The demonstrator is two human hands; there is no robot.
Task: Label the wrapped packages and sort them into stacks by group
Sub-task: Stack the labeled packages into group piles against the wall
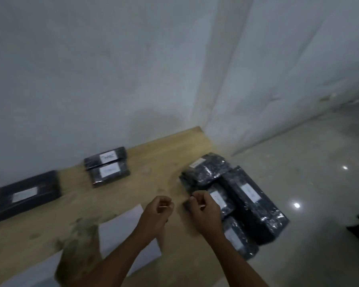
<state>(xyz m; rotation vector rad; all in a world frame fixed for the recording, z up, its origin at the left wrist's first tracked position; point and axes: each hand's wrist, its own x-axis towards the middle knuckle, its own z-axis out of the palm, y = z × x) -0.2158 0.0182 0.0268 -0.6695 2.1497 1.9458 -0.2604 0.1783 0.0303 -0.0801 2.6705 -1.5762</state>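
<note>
Wooden table [153, 162] holds glossy black, white-labelled packages [263, 214]; left hand [157, 213], right hand [204, 212]: grip curled, contents unclear.

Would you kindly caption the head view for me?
Beside labelled black packages, left hand and right hand poised over table.

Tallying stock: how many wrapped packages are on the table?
7 packages: one far left, two together centre back, four clustered right; others may hide beneath.

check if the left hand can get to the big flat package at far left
Probably yes: the big flat package lies alone on the table, nothing standing between it and the left hand. That hand seems to pinch a small white strip, though.
</note>
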